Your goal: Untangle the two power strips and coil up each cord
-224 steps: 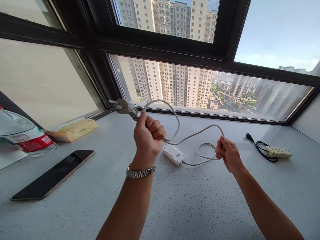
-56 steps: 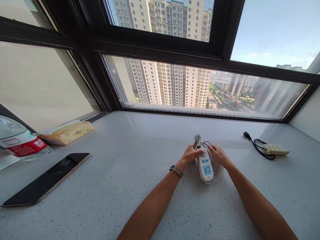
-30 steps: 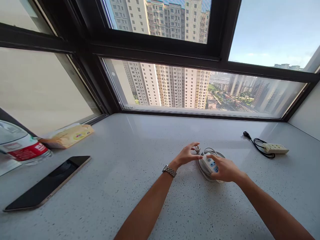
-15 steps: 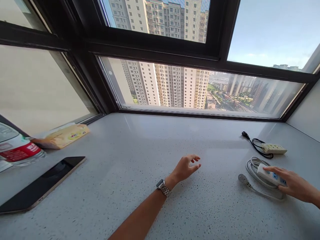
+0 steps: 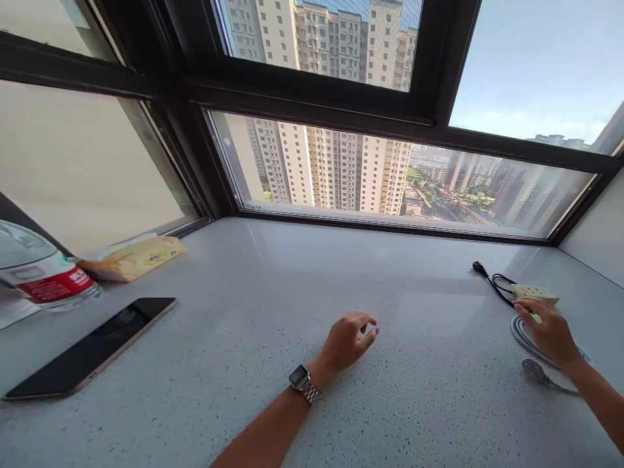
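My left hand [image 5: 348, 339] hovers over the speckled white counter [image 5: 234, 364], fingers curled loosely and thumb apart, holding nothing. On its wrist is a watch [image 5: 304, 383] with a metal band. At the right, my right hand [image 5: 548, 330] reaches over a cream power strip [image 5: 535, 294] with a black cord [image 5: 498, 288]. Its fingertips are bent beside the strip's cord end; whether they touch it I cannot tell. Beneath that hand lies a white power strip [image 5: 583, 353], mostly hidden, with its coiled grey cable [image 5: 524, 337] and grey plug [image 5: 533, 370].
At the left a dark-screened tablet [image 5: 92, 348] lies flat. Behind it are a large water bottle [image 5: 53, 279] with a red label and a yellow tissue pack [image 5: 139, 258]. Dark-framed windows [image 5: 312, 224] border the counter's back and left, and a white wall [image 5: 595, 227] its right.
My right hand has left the white power strip and moved up to the cream one. The white strip, its cable and plug sit farther right. My left hand shifted slightly left and down.
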`<state>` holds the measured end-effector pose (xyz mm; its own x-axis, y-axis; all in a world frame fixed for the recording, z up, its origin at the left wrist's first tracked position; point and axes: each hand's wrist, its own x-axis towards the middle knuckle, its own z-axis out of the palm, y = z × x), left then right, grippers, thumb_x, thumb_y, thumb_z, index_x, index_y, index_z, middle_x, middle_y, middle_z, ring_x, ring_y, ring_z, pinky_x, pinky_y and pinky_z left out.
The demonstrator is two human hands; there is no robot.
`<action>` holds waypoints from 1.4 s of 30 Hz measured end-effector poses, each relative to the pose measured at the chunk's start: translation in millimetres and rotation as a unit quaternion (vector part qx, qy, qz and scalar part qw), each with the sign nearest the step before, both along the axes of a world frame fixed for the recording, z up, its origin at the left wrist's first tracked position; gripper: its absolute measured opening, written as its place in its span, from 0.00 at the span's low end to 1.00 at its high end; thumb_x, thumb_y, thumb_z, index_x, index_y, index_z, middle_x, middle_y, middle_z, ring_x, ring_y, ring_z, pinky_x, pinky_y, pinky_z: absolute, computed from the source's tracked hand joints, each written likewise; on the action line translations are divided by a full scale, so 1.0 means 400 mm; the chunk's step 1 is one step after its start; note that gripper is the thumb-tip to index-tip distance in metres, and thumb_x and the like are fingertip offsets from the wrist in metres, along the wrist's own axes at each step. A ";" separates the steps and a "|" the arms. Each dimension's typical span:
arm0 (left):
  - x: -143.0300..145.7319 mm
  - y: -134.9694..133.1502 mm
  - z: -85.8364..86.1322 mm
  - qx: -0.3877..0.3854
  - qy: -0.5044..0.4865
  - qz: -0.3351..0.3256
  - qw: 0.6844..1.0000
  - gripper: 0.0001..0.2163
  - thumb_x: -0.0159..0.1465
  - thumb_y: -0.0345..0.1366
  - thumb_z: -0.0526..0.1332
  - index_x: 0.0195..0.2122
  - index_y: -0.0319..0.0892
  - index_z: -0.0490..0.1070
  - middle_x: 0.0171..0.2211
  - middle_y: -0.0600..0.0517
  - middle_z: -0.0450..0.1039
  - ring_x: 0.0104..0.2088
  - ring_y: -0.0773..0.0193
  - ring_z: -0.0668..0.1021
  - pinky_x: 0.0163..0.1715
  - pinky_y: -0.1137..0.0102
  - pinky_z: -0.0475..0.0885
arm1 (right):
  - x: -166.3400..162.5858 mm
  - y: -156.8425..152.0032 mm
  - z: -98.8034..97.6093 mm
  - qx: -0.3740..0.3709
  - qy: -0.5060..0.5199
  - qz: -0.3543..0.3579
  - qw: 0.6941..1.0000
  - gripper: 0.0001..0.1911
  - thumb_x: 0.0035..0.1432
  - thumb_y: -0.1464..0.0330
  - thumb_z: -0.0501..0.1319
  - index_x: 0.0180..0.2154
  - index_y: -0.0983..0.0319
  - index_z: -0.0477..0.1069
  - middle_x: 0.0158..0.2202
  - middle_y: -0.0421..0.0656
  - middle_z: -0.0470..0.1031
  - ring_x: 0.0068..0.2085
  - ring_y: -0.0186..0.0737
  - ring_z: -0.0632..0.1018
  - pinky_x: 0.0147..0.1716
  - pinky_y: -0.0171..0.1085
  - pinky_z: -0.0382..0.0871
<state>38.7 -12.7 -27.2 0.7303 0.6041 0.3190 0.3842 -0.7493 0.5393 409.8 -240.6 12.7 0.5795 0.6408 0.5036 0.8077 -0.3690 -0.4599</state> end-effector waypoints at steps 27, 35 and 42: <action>-0.008 -0.056 -0.015 0.022 0.120 -0.131 0.984 0.15 0.59 0.47 0.60 0.22 0.41 0.74 0.16 0.53 0.68 0.18 0.69 0.65 0.22 0.74 0.52 | -0.541 0.254 -0.130 -0.153 0.081 0.417 0.892 0.31 0.63 0.48 0.48 0.23 0.62 0.74 0.16 0.38 0.63 0.18 0.29 0.60 0.21 0.32 0.48; -0.015 -0.058 -0.018 0.017 0.130 -0.128 0.983 0.14 0.59 0.46 0.61 0.24 0.42 0.75 0.15 0.54 0.67 0.18 0.69 0.64 0.22 0.73 0.51 | -0.550 0.251 -0.130 -0.163 0.078 0.414 0.892 0.29 0.64 0.50 0.48 0.24 0.63 0.74 0.16 0.38 0.65 0.18 0.29 0.60 0.21 0.32 0.47; -0.011 -0.060 -0.010 0.016 0.134 -0.136 0.981 0.13 0.58 0.46 0.63 0.24 0.42 0.76 0.16 0.54 0.67 0.18 0.69 0.65 0.22 0.73 0.51 | -0.545 0.243 -0.124 -0.159 0.068 0.419 0.891 0.28 0.65 0.52 0.48 0.24 0.63 0.73 0.17 0.39 0.66 0.19 0.29 0.61 0.22 0.32 0.48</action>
